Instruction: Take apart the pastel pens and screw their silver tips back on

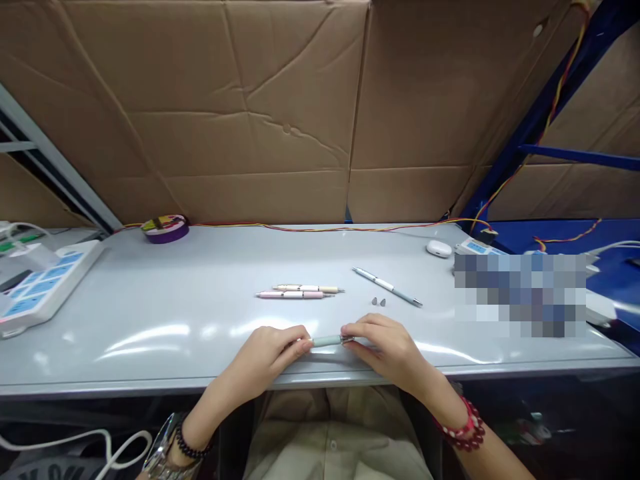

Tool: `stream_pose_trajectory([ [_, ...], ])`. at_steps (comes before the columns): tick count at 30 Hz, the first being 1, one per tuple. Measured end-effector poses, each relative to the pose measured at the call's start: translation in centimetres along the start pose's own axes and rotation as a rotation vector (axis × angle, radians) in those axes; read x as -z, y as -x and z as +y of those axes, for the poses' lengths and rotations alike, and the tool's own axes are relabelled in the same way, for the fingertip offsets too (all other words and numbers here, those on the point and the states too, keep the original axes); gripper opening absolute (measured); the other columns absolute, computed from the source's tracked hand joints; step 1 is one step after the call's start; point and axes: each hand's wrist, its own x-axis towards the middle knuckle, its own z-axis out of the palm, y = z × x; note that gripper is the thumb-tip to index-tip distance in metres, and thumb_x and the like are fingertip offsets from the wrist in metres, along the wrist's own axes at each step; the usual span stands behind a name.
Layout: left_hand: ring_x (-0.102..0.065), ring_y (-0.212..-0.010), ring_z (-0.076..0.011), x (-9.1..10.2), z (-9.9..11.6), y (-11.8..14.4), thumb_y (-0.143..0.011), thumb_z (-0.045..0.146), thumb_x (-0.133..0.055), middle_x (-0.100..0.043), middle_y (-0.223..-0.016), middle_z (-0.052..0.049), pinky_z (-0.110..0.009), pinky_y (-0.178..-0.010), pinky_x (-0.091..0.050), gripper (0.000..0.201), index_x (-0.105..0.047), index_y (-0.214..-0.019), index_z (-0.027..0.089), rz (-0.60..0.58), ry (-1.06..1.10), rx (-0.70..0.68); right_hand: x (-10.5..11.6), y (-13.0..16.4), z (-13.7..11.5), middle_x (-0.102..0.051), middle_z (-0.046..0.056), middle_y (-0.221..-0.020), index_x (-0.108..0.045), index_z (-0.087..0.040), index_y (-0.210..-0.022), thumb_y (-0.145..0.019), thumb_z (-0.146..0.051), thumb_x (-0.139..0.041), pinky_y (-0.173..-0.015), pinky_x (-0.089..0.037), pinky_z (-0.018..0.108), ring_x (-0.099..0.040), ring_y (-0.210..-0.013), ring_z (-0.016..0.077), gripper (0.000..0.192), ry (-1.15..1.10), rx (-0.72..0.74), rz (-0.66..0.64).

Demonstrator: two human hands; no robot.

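Observation:
Between my two hands, just above the table's front edge, is a pale green pen (pixel 327 341). My left hand (pixel 277 350) pinches its left end between thumb and fingers. At the other end, the fingertips of my right hand (pixel 383 337) close around the metallic tip. Beyond them lie a pink pen (pixel 293 295) and a cream pen (pixel 310 289), side by side. A blue-grey and white pen (pixel 387 285) rests slantwise to the right. Two small grey pieces (pixel 379 302) sit near it.
Power strips stand at the left (pixel 47 287) and right (pixel 477 247) of the grey table (pixel 150 287). A purple tape roll (pixel 165 229) and a white earbud case (pixel 439 249) lie toward the back. Red and yellow wires (pixel 300 229) run along the cardboard wall (pixel 240 113). One patch at right is blurred.

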Motion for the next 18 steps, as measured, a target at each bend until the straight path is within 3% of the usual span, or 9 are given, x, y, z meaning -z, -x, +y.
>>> stream_pose_trajectory([
  [11,-0.047,-0.058,-0.0129,-0.12,-0.17,0.08,-0.096,0.038,-0.032,-0.055,-0.064,0.004,-0.022,-0.057,-0.032,0.035,-0.057,-0.078,0.021,-0.004,0.005,-0.008,0.05,-0.12,0.11,-0.064,0.004,-0.07,-0.06,-0.017,-0.091,-0.091,-0.02,-0.05,-0.057,-0.046,0.026,-0.057,-0.064,0.0148,0.011,0.024,0.019,-0.028],
  [18,-0.046,-0.056,-0.0128,-0.16,-0.06,0.11,-0.096,0.039,-0.031,-0.053,-0.061,0.004,-0.022,-0.056,-0.032,0.038,-0.057,-0.076,0.021,-0.014,-0.021,-0.035,0.24,-0.23,-0.25,-0.054,0.002,-0.055,-0.057,-0.018,-0.069,-0.097,-0.034,-0.034,-0.052,-0.036,0.028,-0.047,-0.055,0.0148,0.04,0.115,0.001,-0.15],
])
